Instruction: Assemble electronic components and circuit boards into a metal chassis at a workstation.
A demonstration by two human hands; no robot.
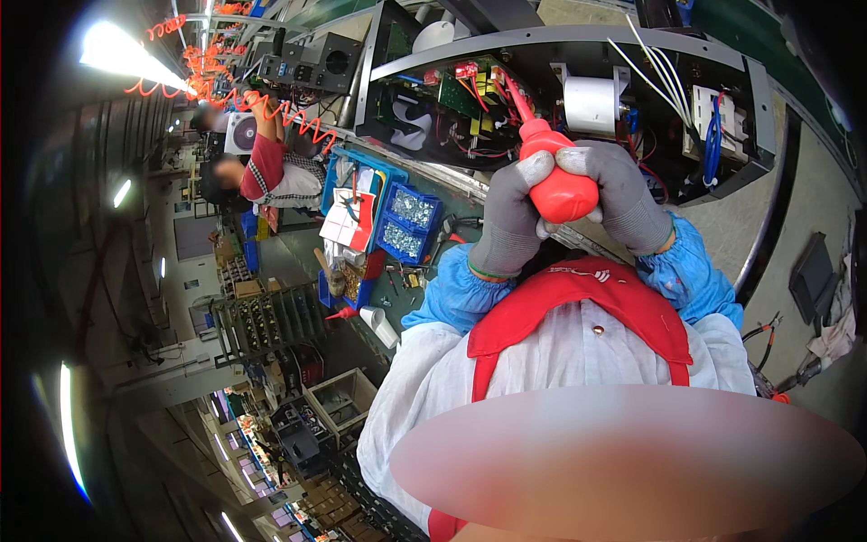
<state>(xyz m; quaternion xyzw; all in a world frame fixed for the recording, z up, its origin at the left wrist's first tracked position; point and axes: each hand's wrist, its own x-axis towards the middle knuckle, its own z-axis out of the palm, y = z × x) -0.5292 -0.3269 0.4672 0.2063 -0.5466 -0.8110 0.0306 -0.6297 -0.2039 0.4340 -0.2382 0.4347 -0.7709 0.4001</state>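
Note:
Both of my hands wear grey gloves and grip a red squeeze bottle (565, 195) with a long thin nozzle. My left hand (508, 215) wraps its left side and my right hand (625, 191) its right side, thumbs on top near the neck. The nozzle reaches into an open black metal chassis (664, 41), its tip near a green circuit board (459, 96) with red and yellow parts. Whether the tip touches anything I cannot tell. Inside the chassis, a white cylinder (591, 104) sits right of the nozzle, and loose white wires (664, 77) stick up farther right.
Left of my arm, blue bins (411, 217) hold small metal parts, beside a blue tray (366, 167) with papers. White cups (379, 327) lie closer to me. Pliers (770, 332) rest at the right. Another person (271, 167) works at the far left, near coiled orange hoses (293, 116).

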